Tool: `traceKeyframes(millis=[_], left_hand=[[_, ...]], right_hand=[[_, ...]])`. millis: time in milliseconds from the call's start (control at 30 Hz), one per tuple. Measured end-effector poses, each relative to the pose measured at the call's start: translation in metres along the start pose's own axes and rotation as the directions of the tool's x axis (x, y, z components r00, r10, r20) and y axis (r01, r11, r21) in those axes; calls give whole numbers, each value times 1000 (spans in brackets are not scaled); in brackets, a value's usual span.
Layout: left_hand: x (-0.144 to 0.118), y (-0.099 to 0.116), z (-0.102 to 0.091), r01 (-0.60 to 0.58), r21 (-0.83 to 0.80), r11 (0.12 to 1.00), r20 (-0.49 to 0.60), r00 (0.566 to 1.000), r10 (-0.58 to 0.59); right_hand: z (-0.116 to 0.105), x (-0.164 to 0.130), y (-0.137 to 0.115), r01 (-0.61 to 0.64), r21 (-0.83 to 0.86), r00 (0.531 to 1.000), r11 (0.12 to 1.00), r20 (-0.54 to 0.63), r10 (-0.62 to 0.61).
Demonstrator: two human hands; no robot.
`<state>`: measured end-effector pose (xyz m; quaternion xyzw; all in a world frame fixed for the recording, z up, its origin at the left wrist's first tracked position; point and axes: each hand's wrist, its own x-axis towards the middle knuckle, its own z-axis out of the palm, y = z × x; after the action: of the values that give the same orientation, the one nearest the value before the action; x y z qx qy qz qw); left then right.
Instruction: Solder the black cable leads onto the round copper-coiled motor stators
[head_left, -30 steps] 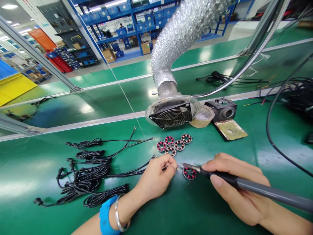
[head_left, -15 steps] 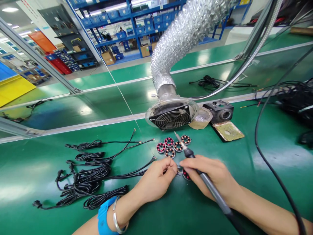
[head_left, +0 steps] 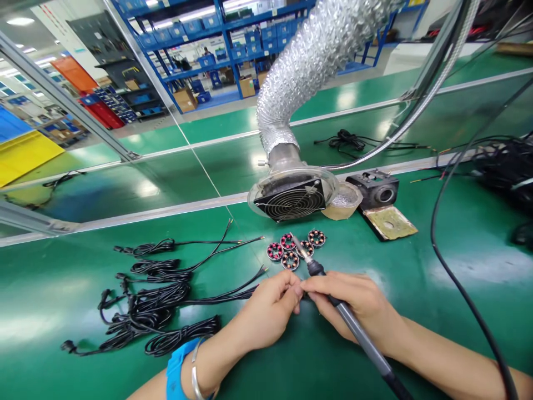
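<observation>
My right hand (head_left: 362, 305) is closed around a soldering iron (head_left: 362, 333), whose metal tip points up and away over the small ring-shaped coils (head_left: 290, 260). Several of these coils, with red or copper windings, lie grouped on the green bench. My left hand (head_left: 270, 305) is pinched at the end of a black cable (head_left: 237, 296) that runs in from the left. The fingertips of both hands meet, or nearly so, just in front of the coils. What lies between them is mostly hidden.
Coiled black cables (head_left: 158, 300) lie on the left. Behind the coils hangs a fume extractor (head_left: 291, 200) on a silver duct (head_left: 287, 94). To its right stand an iron holder (head_left: 377, 189) with a yellow sponge (head_left: 390, 223). The iron's dark cord (head_left: 458, 283) loops down the right side.
My right hand has shifted slightly left to my left fingertips, and the iron's tip has moved left and lower. A red-wound coil near my right fingers is now out of sight.
</observation>
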<state>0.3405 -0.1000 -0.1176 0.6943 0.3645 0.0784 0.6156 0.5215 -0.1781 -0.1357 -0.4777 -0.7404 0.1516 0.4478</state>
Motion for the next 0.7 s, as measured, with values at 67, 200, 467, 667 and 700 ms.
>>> traceKeyframes(millis=[67, 200, 467, 667, 700], left_hand=[[1, -1, 2, 42, -119, 992, 23, 999, -40], [1, 2, 7, 109, -262, 959, 19, 994, -108], [1, -4, 9, 107, -296, 949, -64, 989, -132], [1, -5, 11, 108, -238, 965, -115, 984, -138], [1, -5, 11, 106, -232, 967, -123, 983, -137]], right_hand=[[3, -1, 1, 18, -27, 999, 999, -41, -19], [5, -1, 3, 42, -57, 996, 998, -81, -47], [-1, 3, -2, -155, 55, 987, 986, 57, 152], [5, 2, 1, -119, 7, 993, 993, -5, 119], [6, 1, 2, -99, -2, 995, 995, -8, 99]])
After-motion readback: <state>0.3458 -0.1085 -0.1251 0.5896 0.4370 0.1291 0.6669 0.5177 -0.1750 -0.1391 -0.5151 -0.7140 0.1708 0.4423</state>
